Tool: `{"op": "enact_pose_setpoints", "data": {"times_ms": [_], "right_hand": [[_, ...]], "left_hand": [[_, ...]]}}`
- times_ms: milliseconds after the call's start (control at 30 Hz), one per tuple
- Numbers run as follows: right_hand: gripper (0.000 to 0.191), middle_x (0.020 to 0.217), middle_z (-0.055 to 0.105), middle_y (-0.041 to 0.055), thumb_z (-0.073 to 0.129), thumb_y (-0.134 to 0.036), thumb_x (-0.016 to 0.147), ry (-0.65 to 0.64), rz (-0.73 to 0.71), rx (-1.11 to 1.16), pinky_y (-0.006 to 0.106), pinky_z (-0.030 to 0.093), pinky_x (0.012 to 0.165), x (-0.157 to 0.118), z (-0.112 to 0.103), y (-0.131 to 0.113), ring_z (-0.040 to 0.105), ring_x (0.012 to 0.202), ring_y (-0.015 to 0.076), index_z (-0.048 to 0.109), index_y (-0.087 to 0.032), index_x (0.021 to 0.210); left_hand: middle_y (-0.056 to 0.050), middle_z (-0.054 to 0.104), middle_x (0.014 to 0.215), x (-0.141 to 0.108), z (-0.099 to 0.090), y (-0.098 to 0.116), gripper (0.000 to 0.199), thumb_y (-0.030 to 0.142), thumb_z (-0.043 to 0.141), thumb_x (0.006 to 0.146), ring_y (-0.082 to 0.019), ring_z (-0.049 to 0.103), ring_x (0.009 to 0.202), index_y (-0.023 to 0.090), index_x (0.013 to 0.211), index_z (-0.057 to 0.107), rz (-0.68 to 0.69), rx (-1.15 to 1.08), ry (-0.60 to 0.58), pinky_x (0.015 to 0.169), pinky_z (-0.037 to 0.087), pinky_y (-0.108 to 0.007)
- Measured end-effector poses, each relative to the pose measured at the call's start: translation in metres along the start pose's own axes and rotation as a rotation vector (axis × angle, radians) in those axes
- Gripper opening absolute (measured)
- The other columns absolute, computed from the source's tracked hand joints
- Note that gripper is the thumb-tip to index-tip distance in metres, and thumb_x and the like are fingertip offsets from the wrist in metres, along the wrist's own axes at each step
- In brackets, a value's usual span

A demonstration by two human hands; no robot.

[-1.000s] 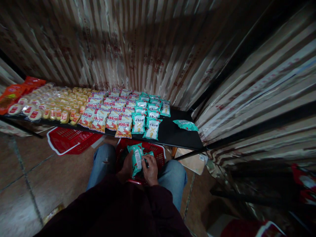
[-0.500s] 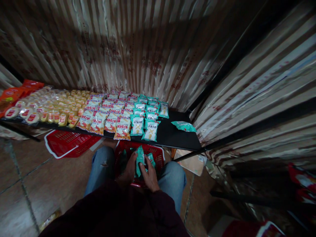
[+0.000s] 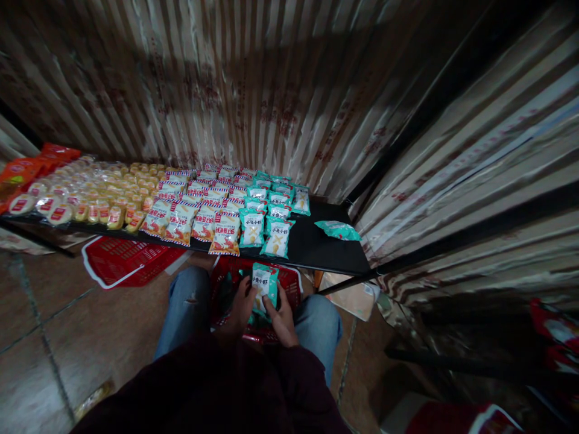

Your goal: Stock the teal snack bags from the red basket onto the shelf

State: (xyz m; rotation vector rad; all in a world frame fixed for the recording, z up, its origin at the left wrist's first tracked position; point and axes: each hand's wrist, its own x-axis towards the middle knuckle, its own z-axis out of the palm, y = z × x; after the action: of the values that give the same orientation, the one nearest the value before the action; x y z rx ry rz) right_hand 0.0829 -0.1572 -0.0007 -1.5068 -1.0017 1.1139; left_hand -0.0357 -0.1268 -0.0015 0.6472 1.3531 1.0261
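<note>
Between both hands, a green and white snack bag [image 3: 263, 283] is held upright with its printed front facing me. My left hand [image 3: 240, 308] grips its left side, and my right hand [image 3: 281, 314] grips its right side with the thumb on the front. Below them is a red basket [image 3: 295, 283] between my knees, with more green bags inside, partly hidden by the hands. On the black shelf [image 3: 312, 244] ahead, green bags [image 3: 277, 236] stand in two main columns, beside rows of white and orange bags [image 3: 225, 232]. One green bag [image 3: 339, 230] lies apart at the right.
Small wrapped cakes [image 3: 115, 217] and orange packets [image 3: 20, 175] fill the shelf's left part. A second red basket [image 3: 122, 262] is on the floor at left. Black metal bars [image 3: 407, 259] cross at right, before a striped sheet. A pale board [image 3: 350, 296] lies beneath the shelf.
The held bag has turned from edge-on to face me, its print now showing. My hands have shifted, with the right one slightly further right.
</note>
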Motion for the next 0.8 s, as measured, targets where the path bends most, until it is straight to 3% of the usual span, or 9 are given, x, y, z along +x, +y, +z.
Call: {"op": "enact_pose_setpoints", "data": {"times_ms": [100, 300, 467, 600, 800], "right_hand": [[0.074, 0.124, 0.064, 0.0108, 0.066, -0.052, 0.075, -0.026, 0.052, 0.119, 0.041, 0.051, 0.094, -0.002, -0.002, -0.009, 0.063, 0.108, 0.0261, 0.046, -0.02, 0.139], [0.064, 0.118, 0.067, 0.0116, 0.062, -0.055, 0.078, -0.011, 0.057, 0.114, 0.04, 0.055, 0.087, -0.004, -0.008, -0.015, 0.065, 0.104, 0.0275, 0.056, -0.017, 0.129], [0.064, 0.11, 0.071, 0.012, 0.057, -0.061, 0.079, -0.028, 0.026, 0.051, 0.038, 0.057, 0.078, -0.005, -0.008, -0.02, 0.069, 0.091, 0.026, 0.058, -0.015, 0.124], [0.061, 0.112, 0.07, 0.0119, 0.049, -0.063, 0.083, 0.057, 0.017, -0.045, 0.034, 0.056, 0.08, -0.004, -0.01, -0.02, 0.068, 0.095, 0.0246, 0.06, -0.016, 0.12], [0.058, 0.096, 0.073, 0.0106, 0.042, -0.063, 0.086, 0.142, -0.013, -0.12, 0.033, 0.055, 0.074, 0.002, -0.02, -0.013, 0.069, 0.082, 0.0225, 0.061, -0.016, 0.114]], "left_hand": [[-0.012, 0.071, 0.108, 0.0, -0.001, 0.001, 0.056, 0.051, 0.069, 0.07, -0.026, 0.066, 0.097, 0.015, 0.113, 0.063, -0.041, 0.035, -0.065, 0.083, 0.051, -0.033], [-0.007, 0.073, 0.093, -0.004, 0.0, 0.004, 0.055, 0.057, 0.073, 0.064, -0.025, 0.068, 0.083, 0.016, 0.099, 0.065, 0.021, -0.016, -0.185, 0.074, 0.052, -0.034], [-0.009, 0.071, 0.098, -0.009, 0.006, 0.013, 0.053, 0.055, 0.075, 0.063, -0.025, 0.066, 0.094, 0.016, 0.096, 0.061, 0.09, -0.022, -0.179, 0.08, 0.052, -0.034], [-0.009, 0.069, 0.098, -0.013, 0.013, 0.018, 0.052, 0.057, 0.074, 0.064, -0.025, 0.065, 0.093, 0.017, 0.094, 0.058, 0.13, 0.047, -0.164, 0.077, 0.052, -0.033], [-0.011, 0.066, 0.101, -0.015, 0.025, 0.021, 0.054, 0.062, 0.071, 0.065, -0.025, 0.063, 0.097, 0.017, 0.093, 0.058, 0.157, 0.115, -0.17, 0.082, 0.05, -0.035]]}}
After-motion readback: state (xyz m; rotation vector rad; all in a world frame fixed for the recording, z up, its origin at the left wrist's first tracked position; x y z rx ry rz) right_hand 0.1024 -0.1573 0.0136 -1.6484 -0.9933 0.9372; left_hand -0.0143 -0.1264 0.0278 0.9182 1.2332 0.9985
